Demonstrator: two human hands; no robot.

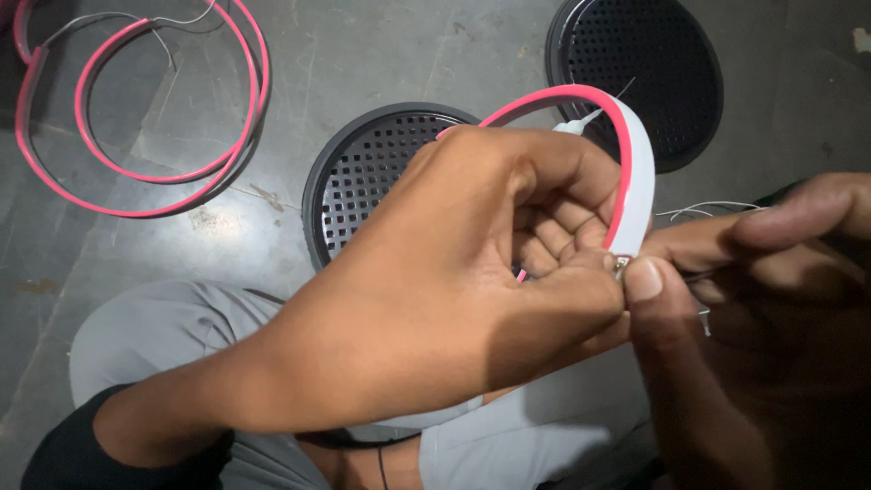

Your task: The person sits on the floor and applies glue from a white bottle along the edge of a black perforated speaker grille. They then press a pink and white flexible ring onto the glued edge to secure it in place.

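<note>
Left hand (454, 290) grip clamped on pink-and-white strip (635, 172), mid-frame above lap. Right hand (753, 299) fingertips pinched at its end by thin wires (708, 210). Strip looks light, bendy; hold flat sides. Perforated discs (363, 181) and coiled strips (136, 100) beyond, on floor (381, 54).

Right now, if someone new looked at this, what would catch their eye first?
Probably the left hand filling the centre, curled around a pink and white flexible strip, with the right hand pinching at the strip's end from the right. Behind them, two round black perforated grilles lie on the grey floor, and pink strip loops sit at top left.
</note>
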